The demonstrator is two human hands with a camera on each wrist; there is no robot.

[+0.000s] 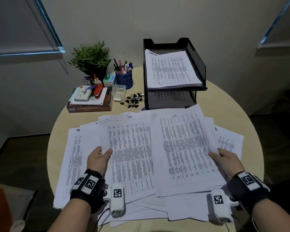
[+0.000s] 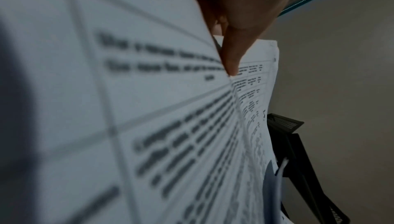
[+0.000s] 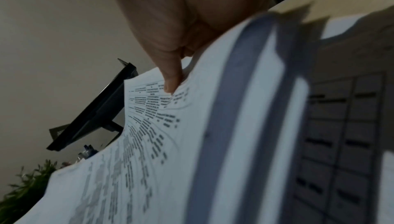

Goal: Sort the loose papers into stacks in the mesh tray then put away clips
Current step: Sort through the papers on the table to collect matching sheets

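Note:
Printed table sheets lie fanned over the near half of the round table [image 1: 224,104]. My left hand [image 1: 100,157] pinches the left edge of one batch of sheets [image 1: 131,153], thumb on top; its thumb [image 2: 232,54] shows against the paper [image 2: 149,109]. My right hand [image 1: 224,160] pinches the right edge of another batch [image 1: 186,148]; its thumb [image 3: 170,76] presses on the printed page [image 3: 149,135]. The black two-tier mesh tray [image 1: 197,61] stands at the back with a paper stack [image 1: 171,69] in its upper tier. Black binder clips [image 1: 133,99] lie heaped left of the tray.
At the back left stand a potted plant [image 1: 91,59], a blue mesh pen cup [image 1: 124,77], a clear plastic box [image 1: 118,92], and a book pile with a stapler [image 1: 90,99]. More loose sheets [image 1: 228,141] lie under and beside the held ones.

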